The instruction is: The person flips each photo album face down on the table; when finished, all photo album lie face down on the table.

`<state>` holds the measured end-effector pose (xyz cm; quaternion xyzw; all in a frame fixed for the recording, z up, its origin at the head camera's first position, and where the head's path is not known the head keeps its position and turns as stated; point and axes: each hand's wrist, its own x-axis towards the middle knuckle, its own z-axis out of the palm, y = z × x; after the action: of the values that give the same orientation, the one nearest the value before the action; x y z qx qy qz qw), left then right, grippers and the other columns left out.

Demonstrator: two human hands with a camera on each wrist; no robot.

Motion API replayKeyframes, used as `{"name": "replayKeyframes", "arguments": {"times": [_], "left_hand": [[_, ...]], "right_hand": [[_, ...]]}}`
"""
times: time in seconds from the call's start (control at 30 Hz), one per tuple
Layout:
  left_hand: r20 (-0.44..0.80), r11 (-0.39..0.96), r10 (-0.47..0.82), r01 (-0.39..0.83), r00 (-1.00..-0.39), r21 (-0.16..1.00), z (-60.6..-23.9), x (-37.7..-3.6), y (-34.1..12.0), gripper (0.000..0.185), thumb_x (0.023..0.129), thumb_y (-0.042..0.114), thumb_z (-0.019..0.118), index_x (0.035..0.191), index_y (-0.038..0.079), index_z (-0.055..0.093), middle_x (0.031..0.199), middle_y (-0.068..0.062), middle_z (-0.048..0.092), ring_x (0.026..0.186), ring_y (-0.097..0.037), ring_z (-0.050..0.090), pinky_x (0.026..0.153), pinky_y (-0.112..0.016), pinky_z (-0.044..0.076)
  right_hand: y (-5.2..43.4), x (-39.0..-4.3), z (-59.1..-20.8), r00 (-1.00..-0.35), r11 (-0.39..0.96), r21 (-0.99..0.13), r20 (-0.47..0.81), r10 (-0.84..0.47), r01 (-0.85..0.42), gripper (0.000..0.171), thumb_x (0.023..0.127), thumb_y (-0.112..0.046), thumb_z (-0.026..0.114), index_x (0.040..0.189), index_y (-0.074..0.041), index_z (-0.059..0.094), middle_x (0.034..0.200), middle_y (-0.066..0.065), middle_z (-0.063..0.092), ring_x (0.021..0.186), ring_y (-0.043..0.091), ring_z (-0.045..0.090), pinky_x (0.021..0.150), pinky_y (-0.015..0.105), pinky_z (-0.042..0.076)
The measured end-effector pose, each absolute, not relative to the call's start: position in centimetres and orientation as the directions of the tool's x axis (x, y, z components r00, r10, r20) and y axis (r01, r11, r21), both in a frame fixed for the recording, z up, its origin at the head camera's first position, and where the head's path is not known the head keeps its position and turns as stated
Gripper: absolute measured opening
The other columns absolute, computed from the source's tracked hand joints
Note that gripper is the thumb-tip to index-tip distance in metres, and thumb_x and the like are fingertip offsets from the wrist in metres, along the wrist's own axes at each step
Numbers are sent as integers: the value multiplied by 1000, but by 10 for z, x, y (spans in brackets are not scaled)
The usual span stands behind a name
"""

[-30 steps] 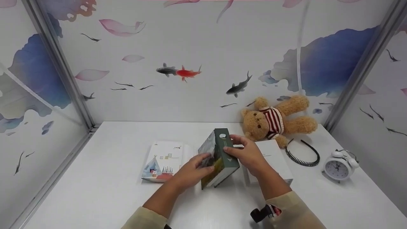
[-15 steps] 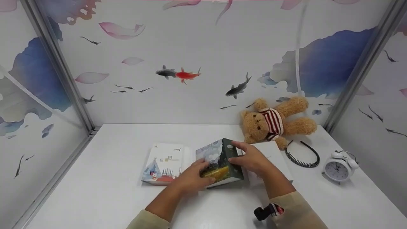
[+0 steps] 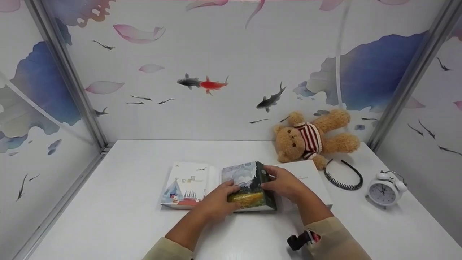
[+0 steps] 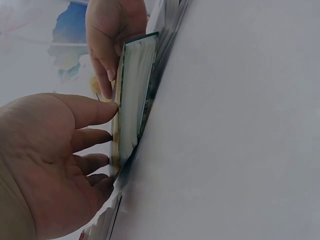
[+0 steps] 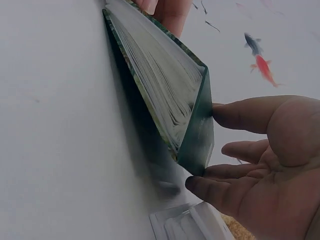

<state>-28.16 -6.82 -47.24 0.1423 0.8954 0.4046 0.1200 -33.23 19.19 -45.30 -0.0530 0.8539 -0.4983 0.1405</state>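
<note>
A thick hardcover book (image 3: 249,180) with a painted landscape cover and dark green spine is at the middle of the table, cover up. My left hand (image 3: 218,202) rests fairly straight fingers on its front cover; the left wrist view shows these fingertips against the cover (image 4: 118,120). With thumb and fingers my right hand (image 3: 287,184) holds the book's spine (image 5: 197,132) across its thickness. Seen from the right wrist, the book slants over the table, with shadow beneath its spine side and its page edges (image 5: 155,70) slightly fanned.
A white book (image 3: 186,184) with a tent drawing lies to the left. Another white book (image 3: 316,180) is partly behind my right hand. Farther right are a teddy bear (image 3: 310,139), a black toothed headband (image 3: 344,186) and a white alarm clock (image 3: 384,189). Patterned panels enclose the table.
The book has tipped from nearly upright on its edge toward lying down, so its front cover now faces up. Both hands have gone down with it.
</note>
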Motion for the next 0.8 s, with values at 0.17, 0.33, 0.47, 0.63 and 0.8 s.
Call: {"name": "replayKeyframes", "arguments": {"times": [0.17,0.33,0.47,0.63,0.8], "left_hand": [[-80,635,365,186,-927,750,-475,-283,-68,60,100,31,73,156,13,57,177,-5,33,165,-36,28,133,-59,28],[-90,627,356,166,-930,761,-473,-283,-67,59,99,31,74,154,16,59,176,-3,35,166,-35,28,133,-60,28],[-65,572,338,150,-939,806,-471,-284,-68,59,97,30,74,152,15,61,174,-4,40,164,-36,31,133,-61,27],[-47,496,258,91,-965,863,-468,-285,-71,58,98,32,72,153,19,60,171,-4,45,162,-38,36,130,-64,30],[-62,430,152,10,-986,903,-465,-284,-81,61,101,37,69,159,24,53,172,-7,43,158,-44,40,127,-63,37]], "right_hand": [[191,-333,-455,-958,532,-846,-176,-225,31,75,99,-9,74,166,-11,40,170,23,41,159,45,37,127,61,37],[188,-332,-455,-959,540,-842,-165,-230,15,74,99,-3,71,166,-10,40,165,25,47,155,43,45,125,60,41],[185,-331,-451,-960,532,-846,-163,-229,17,75,99,-2,70,166,-12,39,167,22,45,157,43,41,125,61,40],[171,-327,-446,-979,531,-847,-92,-181,-18,71,99,-18,75,163,-22,46,171,10,44,161,39,37,129,63,34],[146,-318,-444,-967,453,-885,-12,-255,-109,66,101,-27,75,161,-26,49,171,5,45,158,38,44,127,57,39]]}}
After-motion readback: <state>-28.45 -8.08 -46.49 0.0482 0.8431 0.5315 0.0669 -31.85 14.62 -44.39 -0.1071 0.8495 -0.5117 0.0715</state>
